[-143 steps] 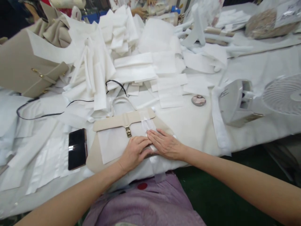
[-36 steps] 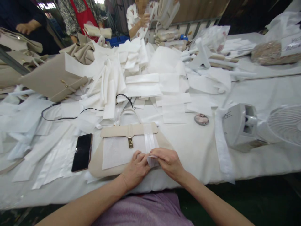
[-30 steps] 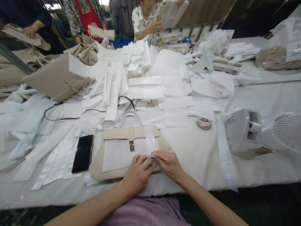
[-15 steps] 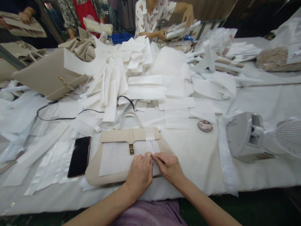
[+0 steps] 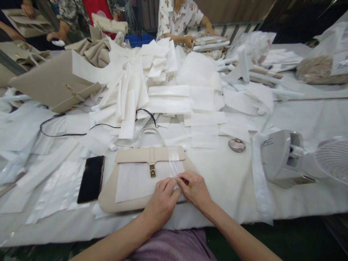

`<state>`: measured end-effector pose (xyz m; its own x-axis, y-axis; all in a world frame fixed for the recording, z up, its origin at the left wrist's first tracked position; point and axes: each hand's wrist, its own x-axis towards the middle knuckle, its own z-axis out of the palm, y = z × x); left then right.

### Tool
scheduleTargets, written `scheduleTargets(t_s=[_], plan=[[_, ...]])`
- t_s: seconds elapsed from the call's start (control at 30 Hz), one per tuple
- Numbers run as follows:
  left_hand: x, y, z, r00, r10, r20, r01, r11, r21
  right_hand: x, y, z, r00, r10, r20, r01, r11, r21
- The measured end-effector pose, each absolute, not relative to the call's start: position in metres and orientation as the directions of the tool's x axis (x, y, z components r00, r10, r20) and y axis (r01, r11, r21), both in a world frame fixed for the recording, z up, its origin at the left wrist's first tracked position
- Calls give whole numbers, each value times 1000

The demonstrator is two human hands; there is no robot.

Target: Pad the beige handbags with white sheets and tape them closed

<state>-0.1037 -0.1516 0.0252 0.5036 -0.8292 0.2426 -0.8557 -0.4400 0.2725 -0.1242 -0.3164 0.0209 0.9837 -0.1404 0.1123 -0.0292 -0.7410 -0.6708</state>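
Observation:
A beige handbag (image 5: 111, 195) with a gold clasp (image 5: 152, 170) lies flat near the table's front edge, its handle pointing away from me. White paper (image 5: 133, 181) covers part of its front under the flap. A clear strip (image 5: 173, 161) runs over the flap on the right side. My left hand (image 5: 164, 197) and my right hand (image 5: 194, 188) meet at the lower end of this strip, fingertips pinched together on it. Both hands rest over the bag's lower right part.
A dark phone (image 5: 91, 179) lies left of the bag. White paper pieces (image 5: 168, 99) are heaped behind it. A round disc (image 5: 236, 145) and a white fan (image 5: 282, 157) are on the right. Another bag (image 5: 49, 79) stands back left. Co-workers (image 5: 176, 21) are across the table.
My hands stay at the strip, with the left fingers shifted slightly. The strip's lower part now slants. Across the table, a co-worker's raised hand has come down onto the stack.

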Motion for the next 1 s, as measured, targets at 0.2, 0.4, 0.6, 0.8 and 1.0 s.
scheduleTargets(t_s=[0.2,0.4,0.6,0.8,1.0], plan=[[-111,-137,20,310,-913,265,-950,-288,121,-123,-316,22,982,-160,102,-52,-745,-665],[-115,-138,17,320,-910,261,-943,-332,1,-123,-315,25,977,-183,107,-66,-742,-667],[-119,-142,15,344,-893,289,-926,-374,-56,-121,-312,19,960,-233,154,-72,-739,-670],[-120,-142,14,335,-890,310,-923,-375,-81,-129,-316,26,923,-206,326,53,-769,-637],[-121,-142,15,356,-896,267,-922,-383,-55,-154,-318,33,885,331,328,440,-825,-354]])
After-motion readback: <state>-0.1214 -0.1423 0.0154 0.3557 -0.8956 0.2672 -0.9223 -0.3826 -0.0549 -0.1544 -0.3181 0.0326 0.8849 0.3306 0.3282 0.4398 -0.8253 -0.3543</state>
